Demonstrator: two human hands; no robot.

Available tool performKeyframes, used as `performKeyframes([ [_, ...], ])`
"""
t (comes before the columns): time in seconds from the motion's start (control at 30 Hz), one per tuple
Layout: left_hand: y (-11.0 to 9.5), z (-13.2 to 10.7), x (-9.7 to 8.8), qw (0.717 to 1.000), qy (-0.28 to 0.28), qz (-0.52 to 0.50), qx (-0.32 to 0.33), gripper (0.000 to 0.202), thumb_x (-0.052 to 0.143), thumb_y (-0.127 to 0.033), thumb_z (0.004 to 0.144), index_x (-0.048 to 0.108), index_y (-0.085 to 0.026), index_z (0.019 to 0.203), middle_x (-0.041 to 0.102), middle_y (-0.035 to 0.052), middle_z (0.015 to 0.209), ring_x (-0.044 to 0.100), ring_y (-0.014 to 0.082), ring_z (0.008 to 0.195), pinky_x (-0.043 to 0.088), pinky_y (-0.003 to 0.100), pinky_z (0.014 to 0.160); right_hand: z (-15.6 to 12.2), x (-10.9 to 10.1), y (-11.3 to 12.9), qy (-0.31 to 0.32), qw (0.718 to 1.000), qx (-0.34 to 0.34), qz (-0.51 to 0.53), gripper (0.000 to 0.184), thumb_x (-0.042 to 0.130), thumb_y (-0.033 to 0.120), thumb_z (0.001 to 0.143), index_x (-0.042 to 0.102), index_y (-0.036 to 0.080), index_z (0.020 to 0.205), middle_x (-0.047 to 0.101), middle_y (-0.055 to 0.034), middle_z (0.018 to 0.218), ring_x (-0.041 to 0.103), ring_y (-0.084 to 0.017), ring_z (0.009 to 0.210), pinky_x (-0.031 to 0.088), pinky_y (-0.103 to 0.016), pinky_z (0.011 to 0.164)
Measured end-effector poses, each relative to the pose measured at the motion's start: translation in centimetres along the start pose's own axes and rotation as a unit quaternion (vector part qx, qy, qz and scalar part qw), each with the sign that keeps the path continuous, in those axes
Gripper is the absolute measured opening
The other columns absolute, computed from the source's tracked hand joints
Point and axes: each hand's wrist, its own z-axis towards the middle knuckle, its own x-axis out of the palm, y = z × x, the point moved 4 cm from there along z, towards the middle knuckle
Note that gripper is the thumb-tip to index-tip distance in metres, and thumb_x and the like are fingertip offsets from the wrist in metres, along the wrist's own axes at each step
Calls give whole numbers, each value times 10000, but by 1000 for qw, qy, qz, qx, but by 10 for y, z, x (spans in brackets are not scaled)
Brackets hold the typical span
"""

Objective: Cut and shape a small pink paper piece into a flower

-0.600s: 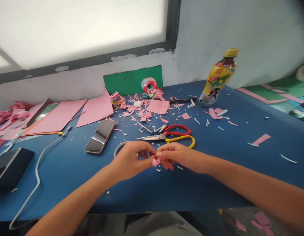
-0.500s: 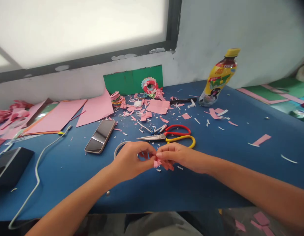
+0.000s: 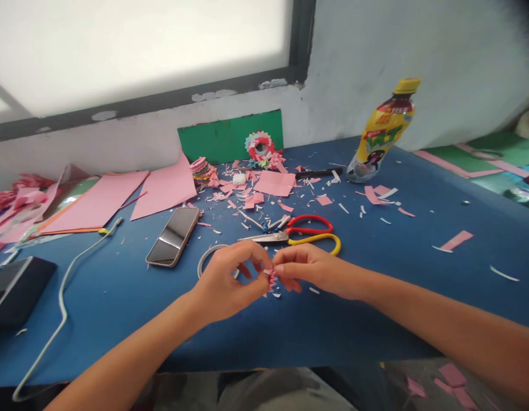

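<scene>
"One wide blue table (image 3: 418, 240) runs along the wall (image 3: 350, 68) — what are the biggest things on it?"

"Large pink sheets (image 3: 165, 191) toward the back left, then a green board (image 3: 221, 140) standing against the wall. A yellow-labelled bottle (image 3: 382, 134) is at the back right, looking tilted from here."

"And closer to the near edge?"

"Scissors (image 3: 290, 235) with one red and one yellow handle, lying just beyond the hands."

"How are those hands set?"

"The left hand (image 3: 230, 279) has thumb and forefinger pinched on a small folded pink paper (image 3: 271, 278). The right hand (image 3: 311, 271) has its fingertips together on the paper's other side."

"What else is small?"

"A phone (image 3: 173, 237) lying to their left — screen up — and a white ring (image 3: 201, 267) partly hidden behind the left hand."

"So where exactly is the folded paper?"

"Between the two sets of fingertips, with a zigzag edge showing below them."

"And the tiniest bits?"

"Pink and white scraps (image 3: 324, 200) strewn over the table, thickest in front of the green board."
</scene>
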Motion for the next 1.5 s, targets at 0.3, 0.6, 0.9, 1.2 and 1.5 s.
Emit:
performKeyframes([
  [0.3, 1, -1, -3, 999, 4, -35, -21, 53, 572, -112, 735, 572, -164, 727, 645, 28, 812, 620, 96, 663, 497, 161, 491, -10, -58, 20, -241, 767, -50, -593, 203, 476, 285, 822, 615, 174, 918, 621, -108, 964, 524, -242, 944, 396, -362, 797],
  [0.6, 12, -3, -8, 995, -41, -65, -70, 86, 601, -135, 701, 533, -163, 656, 671, 50, 828, 640, 108, 592, 553, 216, 503, -8, -78, 14, -123, 796, 3, -593, 332, 527, 439, 785, 618, 171, 957, 598, -90, 944, 558, -186, 769, 408, -288, 623],
  [0.9, 9, -5, -24, 984, -165, -66, -10, 90, 606, -105, 659, 556, -178, 679, 656, 6, 678, 636, 112, 573, 535, 191, 492, -11, -89, 20, -149, 788, -26, -597, 313, 523, 426, 780, 558, 179, 969, 630, -80, 887, 567, -193, 726, 393, -293, 606],
  [1.2, 3, -8, -29, 977, -178, -79, 90, 136, 555, -58, 719, 609, -178, 751, 619, -6, 649, 606, 105, 575, 527, 189, 478, -21, -95, 33, -263, 728, -179, -608, 374, 539, 435, 737, 573, 194, 1021, 653, -94, 903, 595, -250, 844, 426, -373, 760],
  [1.5, 6, -11, -31, 959, -226, -137, 102, 104, 596, -71, 732, 631, -167, 751, 634, 7, 697, 610, 96, 566, 542, 177, 454, -23, -88, 27, -296, 723, -180, -598, 454, 494, 585, 759, 546, 211, 1011, 639, -138, 978, 587, -290, 924, 427, -418, 804],
])
